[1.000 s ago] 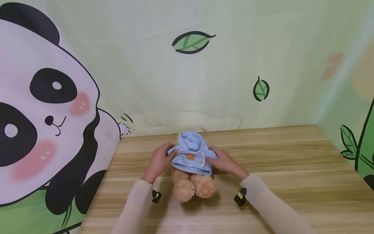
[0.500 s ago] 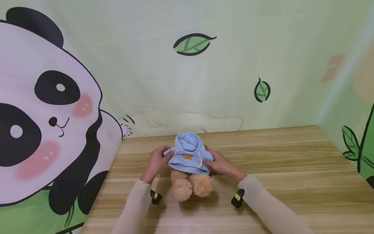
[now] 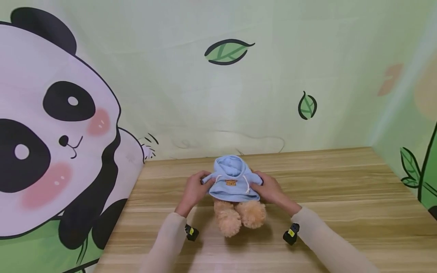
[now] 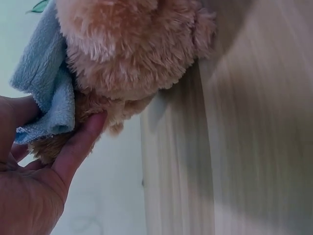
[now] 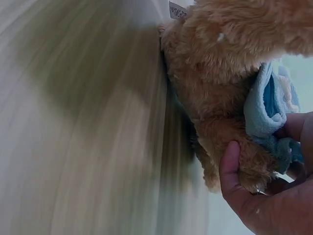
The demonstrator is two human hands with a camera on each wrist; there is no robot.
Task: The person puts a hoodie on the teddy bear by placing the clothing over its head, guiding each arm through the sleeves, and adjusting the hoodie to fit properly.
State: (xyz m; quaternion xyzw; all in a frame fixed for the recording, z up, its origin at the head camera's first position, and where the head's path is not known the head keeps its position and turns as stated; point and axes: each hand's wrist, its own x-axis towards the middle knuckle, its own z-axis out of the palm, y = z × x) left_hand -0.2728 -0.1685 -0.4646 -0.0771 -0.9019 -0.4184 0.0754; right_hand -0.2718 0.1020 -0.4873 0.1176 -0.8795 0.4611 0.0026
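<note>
A small light-blue hoodie (image 3: 233, 191) with white drawstrings and a brown animal-face patch lies over the front of a tan plush toy (image 3: 228, 222). The toy's two furry legs point toward me; its head is hidden. My left hand (image 3: 195, 189) grips one side, and in the left wrist view its thumb (image 4: 88, 139) presses the fur beside the blue cloth (image 4: 58, 105). On the other side my right hand (image 3: 272, 189) pinches a furry arm (image 5: 239, 147) together with the hoodie's sleeve (image 5: 266, 105). Some fingertips are hidden behind cloth and fur.
The wooden table (image 3: 341, 197) extends on both sides of the toy. Behind it hangs a pale green backdrop (image 3: 164, 76) printed with a panda and leaves. A small tag (image 5: 177, 10) sticks out from the toy. Each wrist carries a black camera (image 3: 291, 234).
Both hands shift the toy and hoodie slightly left, then back to the right past where they were. The grip looks the same. The head view has drifted a little.
</note>
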